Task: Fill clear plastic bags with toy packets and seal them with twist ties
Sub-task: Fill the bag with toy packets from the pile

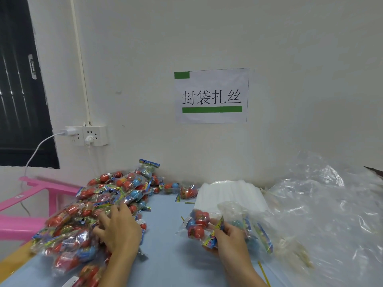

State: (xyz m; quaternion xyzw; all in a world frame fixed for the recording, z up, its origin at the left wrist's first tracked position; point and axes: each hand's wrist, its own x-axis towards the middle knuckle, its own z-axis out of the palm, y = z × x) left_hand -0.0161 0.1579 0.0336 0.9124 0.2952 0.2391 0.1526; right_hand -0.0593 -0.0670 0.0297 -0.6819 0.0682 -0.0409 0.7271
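A heap of toy packets (99,206) with red and blue balls covers the left of the blue table (165,241). My left hand (118,228) lies on the heap, fingers spread over the packets. My right hand (228,235) grips a toy packet (198,224) by its printed header at the mouth of a clear plastic bag (240,212), which holds other packets. A stack of flat clear bags (230,195) lies behind it. Yellow twist ties (264,274) lie near my right wrist.
Crumpled clear plastic sheeting (327,214) fills the right side. A pink plastic frame (31,195) stands left of the table. A wall socket (87,135) with a white cable and a paper sign (211,96) are on the wall behind.
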